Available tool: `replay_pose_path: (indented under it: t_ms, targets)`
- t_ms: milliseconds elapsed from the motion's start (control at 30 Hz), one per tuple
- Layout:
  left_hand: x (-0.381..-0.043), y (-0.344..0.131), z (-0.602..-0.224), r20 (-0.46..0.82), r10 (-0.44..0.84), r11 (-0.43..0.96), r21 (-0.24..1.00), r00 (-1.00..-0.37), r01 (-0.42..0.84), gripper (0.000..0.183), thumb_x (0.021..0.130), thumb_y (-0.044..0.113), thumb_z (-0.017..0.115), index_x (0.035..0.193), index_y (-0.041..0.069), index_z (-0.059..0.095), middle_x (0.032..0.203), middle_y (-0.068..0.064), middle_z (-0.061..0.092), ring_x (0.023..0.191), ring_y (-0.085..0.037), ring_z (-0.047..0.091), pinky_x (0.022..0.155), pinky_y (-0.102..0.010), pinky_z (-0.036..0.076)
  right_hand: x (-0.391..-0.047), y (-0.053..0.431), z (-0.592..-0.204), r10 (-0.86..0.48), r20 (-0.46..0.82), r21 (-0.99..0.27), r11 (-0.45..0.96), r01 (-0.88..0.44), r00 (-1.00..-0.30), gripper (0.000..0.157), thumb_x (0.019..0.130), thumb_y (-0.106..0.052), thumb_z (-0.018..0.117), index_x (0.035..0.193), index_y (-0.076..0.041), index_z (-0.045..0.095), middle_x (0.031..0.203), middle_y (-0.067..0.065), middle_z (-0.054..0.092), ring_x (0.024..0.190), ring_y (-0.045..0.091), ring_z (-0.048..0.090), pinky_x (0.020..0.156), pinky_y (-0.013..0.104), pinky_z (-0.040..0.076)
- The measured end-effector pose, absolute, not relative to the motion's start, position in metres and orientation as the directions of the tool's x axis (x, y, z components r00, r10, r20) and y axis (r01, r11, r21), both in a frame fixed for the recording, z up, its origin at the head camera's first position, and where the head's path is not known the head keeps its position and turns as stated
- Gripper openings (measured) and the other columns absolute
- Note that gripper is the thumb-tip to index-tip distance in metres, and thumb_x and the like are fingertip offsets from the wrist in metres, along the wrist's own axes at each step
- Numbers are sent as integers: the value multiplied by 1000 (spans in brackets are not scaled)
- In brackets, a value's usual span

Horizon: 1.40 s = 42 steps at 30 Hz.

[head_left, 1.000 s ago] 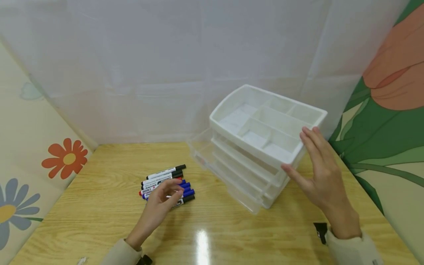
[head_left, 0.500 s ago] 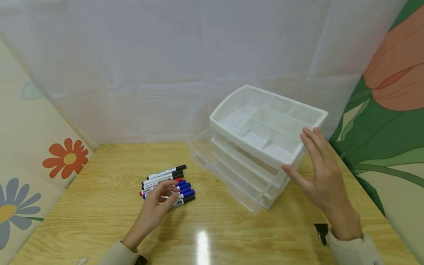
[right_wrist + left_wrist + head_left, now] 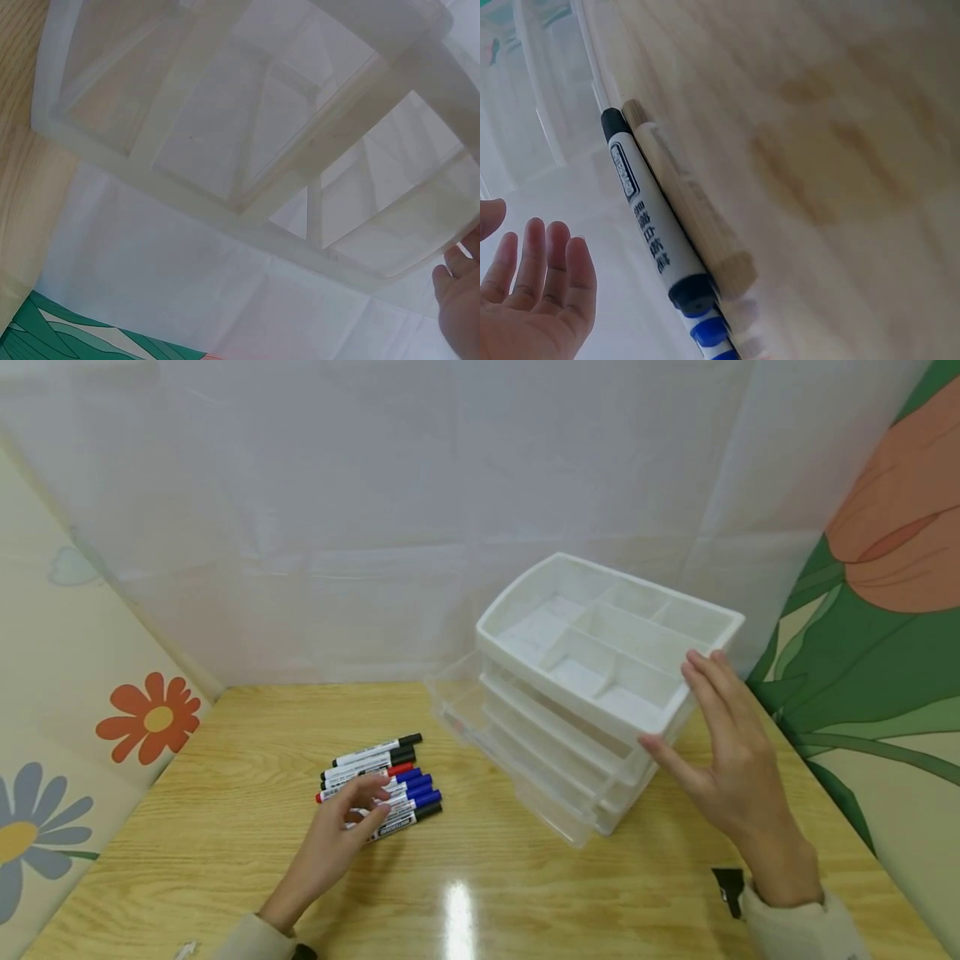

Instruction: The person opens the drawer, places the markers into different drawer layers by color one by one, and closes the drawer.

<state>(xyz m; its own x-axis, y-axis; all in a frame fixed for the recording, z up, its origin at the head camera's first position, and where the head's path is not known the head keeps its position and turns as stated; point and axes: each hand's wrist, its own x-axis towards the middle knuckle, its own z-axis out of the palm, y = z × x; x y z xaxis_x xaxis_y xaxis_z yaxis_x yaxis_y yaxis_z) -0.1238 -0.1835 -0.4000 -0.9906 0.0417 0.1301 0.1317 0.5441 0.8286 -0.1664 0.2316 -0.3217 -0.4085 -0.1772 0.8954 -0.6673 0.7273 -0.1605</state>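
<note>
Pale sheeting (image 3: 300, 527) hangs behind a wood-grained table (image 3: 225, 835), where whiteboard markers (image 3: 378, 762) lie side by side, left of a drawer organizer (image 3: 573, 691) whose clear drawer (image 3: 517, 764) is pulled out. Empty and loosely spread, the left hand (image 3: 339, 828) reaches over the markers, while the right hand (image 3: 731, 768) rests spread thumb and fingertips on the organizer's rim; pinching one marker mid-barrel, with that bracing touch kept light, would likely work best.

Left grip (image 3: 337, 822) near markers (image 3: 418, 784), right grip (image 3: 738, 768) against drawer unit (image 3: 562, 687)
</note>
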Motion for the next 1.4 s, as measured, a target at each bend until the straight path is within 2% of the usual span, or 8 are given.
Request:
replay_pose_path:
  t_ms: [367,700,967,1400]
  targets:
    - [-123,-197,-403,130,79,604,783,-988,152,27,93,6,68,119,4,64,101,-7,70,84,-3,61,71,-23,54,-166,231,-323,-177,895,-164,724,-670,-410,87,93,-63,54,132,15,52,137,32,53,140,42,41,124,32,25]
    - [-121,-214,-408,171,190,602,757,-967,253,24,92,6,68,115,3,65,94,-4,69,80,0,60,67,-22,54,-165,231,-324,-176,890,-175,721,-671,-421,87,94,-63,53,133,15,52,137,32,52,140,43,41,124,32,25]
    - [-121,-221,-407,82,231,635,742,-969,214,27,92,9,69,117,2,64,96,-5,70,80,-1,58,67,-21,52,-165,231,-323,-170,892,-180,715,-675,-418,86,94,-62,54,133,15,52,137,32,52,141,42,40,124,32,25]
    - [-125,-223,-405,-57,299,724,664,-953,188,21,88,10,74,107,5,69,89,0,68,73,-2,53,62,-20,48,-165,231,-321,-145,891,-212,706,-676,-431,86,93,-63,55,133,13,53,138,30,52,142,41,39,124,33,25]
